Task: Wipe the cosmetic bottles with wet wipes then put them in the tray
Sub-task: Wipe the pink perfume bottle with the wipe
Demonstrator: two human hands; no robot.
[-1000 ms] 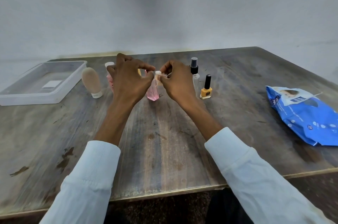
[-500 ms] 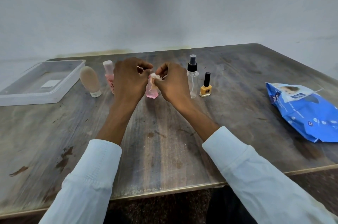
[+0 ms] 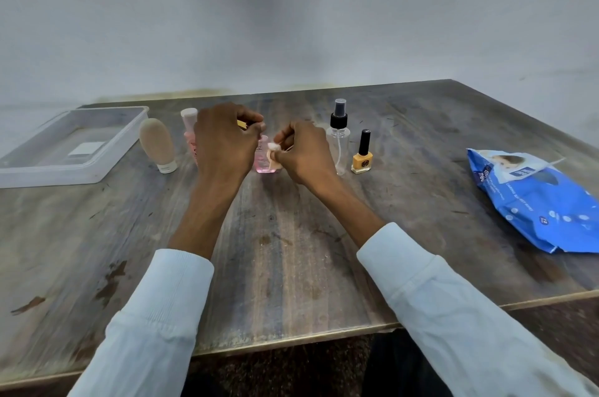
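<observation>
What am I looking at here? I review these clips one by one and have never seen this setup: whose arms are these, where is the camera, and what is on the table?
There is no machine. A person wears a wide-angle camera on the head, so you look forward and down at their own two arms in pale sleeves.

On the wooden table stand, from left to right, a clear plastic tray, a beige tube on its cap, a pink bottle with a pale cap, a small pink bottle, a clear spray bottle and a yellow nail polish bottle. A blue pack of wet wipes lies at the right.

The left hand is curled near the small pink bottle's top, with something small and yellow at its fingers. The right hand pinches a small white wad, probably a wipe.
</observation>
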